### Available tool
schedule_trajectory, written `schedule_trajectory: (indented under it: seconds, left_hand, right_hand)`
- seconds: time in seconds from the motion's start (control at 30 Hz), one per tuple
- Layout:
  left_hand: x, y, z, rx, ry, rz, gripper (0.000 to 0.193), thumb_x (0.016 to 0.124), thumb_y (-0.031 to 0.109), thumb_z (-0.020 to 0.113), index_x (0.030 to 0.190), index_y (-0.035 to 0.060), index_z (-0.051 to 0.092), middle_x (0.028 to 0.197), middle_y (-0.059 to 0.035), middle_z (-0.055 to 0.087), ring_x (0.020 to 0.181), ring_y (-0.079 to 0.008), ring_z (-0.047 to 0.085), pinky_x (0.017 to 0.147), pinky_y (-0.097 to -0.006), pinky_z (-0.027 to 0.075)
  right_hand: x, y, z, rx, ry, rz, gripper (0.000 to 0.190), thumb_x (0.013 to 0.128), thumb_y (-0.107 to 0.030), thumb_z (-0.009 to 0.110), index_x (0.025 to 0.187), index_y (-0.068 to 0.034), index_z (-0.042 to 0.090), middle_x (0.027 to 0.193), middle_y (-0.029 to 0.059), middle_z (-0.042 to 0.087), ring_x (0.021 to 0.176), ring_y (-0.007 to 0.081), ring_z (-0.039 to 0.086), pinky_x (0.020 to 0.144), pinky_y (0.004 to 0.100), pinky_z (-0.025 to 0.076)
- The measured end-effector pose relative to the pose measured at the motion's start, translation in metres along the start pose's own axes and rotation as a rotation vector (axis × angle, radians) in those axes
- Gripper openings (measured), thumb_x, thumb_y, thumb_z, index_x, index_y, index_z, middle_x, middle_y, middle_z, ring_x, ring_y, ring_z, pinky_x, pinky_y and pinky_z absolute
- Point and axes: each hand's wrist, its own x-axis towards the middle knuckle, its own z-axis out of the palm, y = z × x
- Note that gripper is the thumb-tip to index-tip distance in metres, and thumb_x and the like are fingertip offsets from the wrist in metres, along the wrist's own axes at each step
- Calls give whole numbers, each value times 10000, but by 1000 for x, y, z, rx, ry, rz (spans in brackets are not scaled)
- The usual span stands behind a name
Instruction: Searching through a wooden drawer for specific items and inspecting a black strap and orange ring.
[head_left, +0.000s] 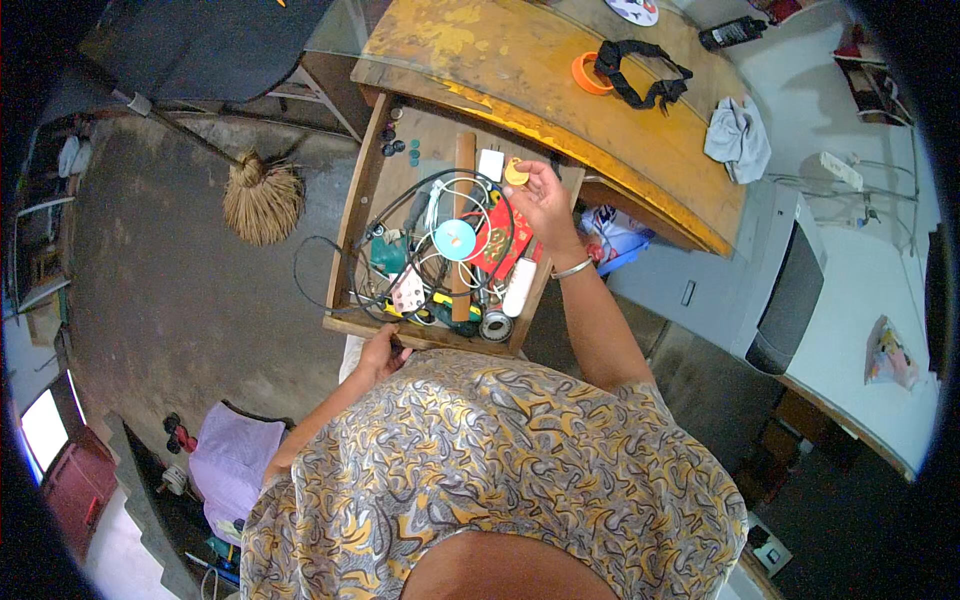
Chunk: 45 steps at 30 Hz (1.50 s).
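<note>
A wooden drawer (341, 247) is pulled out before me, full of small things. My right hand (541, 201) pinches a round yellow tag (516, 172) over its back right part. At the front edge, my left hand (381, 355) grips the drawer's rim, its fingertips partly hidden. Looped black cable (307, 241) and white cord lie across a flat wooden strip (465, 154). Among them are a light-blue disc (455, 240), a red printed envelope (491, 259), a white cylinder (519, 288) and a white adapter (491, 164). Several dark and teal buttons (414, 152) sit at the back left.
The worn yellow tabletop (480, 45) above the drawer bears an orange tape roll (589, 73), a black strap (637, 71) and a grey cloth (736, 139). A straw broom (262, 199) stands on the floor at left. A printer-like grey machine (787, 285) is at right.
</note>
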Motion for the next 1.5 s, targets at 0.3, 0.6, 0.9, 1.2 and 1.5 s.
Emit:
schedule_trajectory:
  seconds: [0.3, 0.6, 0.9, 1.2, 1.5]
  left_hand:
    - [-1, 1, 1, 7, -30, 17, 189, 823, 265, 503, 863, 80, 503, 728, -22, 516, 637, -128, 538, 523, -238, 507]
    - [5, 0, -8, 133, -94, 54, 231, 804, 252, 506, 745, 29, 490, 703, -61, 481, 591, -149, 528, 514, -266, 512]
    - [4, -2, -8, 82, -108, 5, 275, 819, 258, 485, 777, -13, 498, 692, -83, 502, 594, -164, 541, 534, -272, 497]
    - [-9, 2, 9, 22, -76, 51, 263, 811, 228, 500, 730, -22, 508, 635, -64, 476, 551, -155, 521, 494, -269, 463]
    - [1, -10, -8, 140, -72, 198, 238, 799, 213, 525, 813, -23, 494, 650, -72, 477, 607, -173, 538, 513, -275, 476]
  right_hand:
    - [-1, -27, 17, 214, -35, 258, 252, 826, -39, 488, 1068, 9, 433, 1060, 167, 551, 944, 211, 564, 776, 283, 470]
    - [-3, -25, 35, 269, 8, 393, 166, 841, -92, 498, 978, -22, 435, 967, 143, 571, 884, 205, 571, 740, 295, 472]
    - [-38, 5, 131, -502, -628, -365, 104, 729, -87, 572, 812, -47, 523, 1041, 111, 554, 1027, 285, 488, 855, 366, 403]
    - [-19, 48, 155, -995, -924, -470, 79, 736, -159, 539, 792, -104, 544, 796, 14, 560, 855, 228, 491, 708, 373, 374]
    - [19, 16, 55, -1278, -441, -390, 90, 714, -89, 520, 801, -84, 543, 768, 90, 555, 745, 263, 524, 662, 390, 384]
